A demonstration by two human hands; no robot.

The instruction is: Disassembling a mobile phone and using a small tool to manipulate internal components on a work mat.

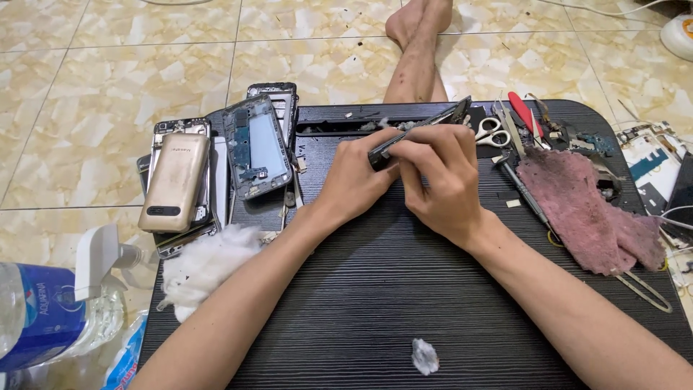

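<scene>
Both hands meet over the dark ribbed surface [390, 289]: the left hand [354, 180] has a closed grip around a small dark phone part [380, 154]. The right hand [440, 177] pinches thin tweezers [433, 121], tip on that part, left of the pink cloth [585, 209].

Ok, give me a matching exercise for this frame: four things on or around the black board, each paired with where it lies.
Things:
1. gold phone
2. pink rag
3. scissors
4. cotton bit

Places:
A. near edge of the board, below the hands
B. on the phone stack at the left
C. right side of the board
D. far edge, just right of the right hand

Pairs: 1-B, 2-C, 3-D, 4-A
</scene>
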